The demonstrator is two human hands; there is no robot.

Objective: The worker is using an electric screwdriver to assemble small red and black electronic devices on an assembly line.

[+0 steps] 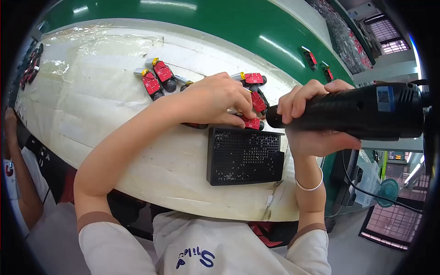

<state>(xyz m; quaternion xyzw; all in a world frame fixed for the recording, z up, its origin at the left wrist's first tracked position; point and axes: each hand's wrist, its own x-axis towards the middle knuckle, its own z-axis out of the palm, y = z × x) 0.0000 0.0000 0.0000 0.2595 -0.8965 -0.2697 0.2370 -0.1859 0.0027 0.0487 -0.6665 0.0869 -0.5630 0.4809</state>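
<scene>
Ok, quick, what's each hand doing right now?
Left hand: closed down on a red part on the table.
Right hand: closed around the black power tool.

One black power screwdriver point(362, 112), one black perforated tray point(244, 156) — two hands.

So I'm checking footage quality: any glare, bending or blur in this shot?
Head view: white glare streaks on the green belt; fisheye bends the table edge, with dark corners; the tool in the right hand looms large near the rim; the left hand and red parts are sharp.
</scene>
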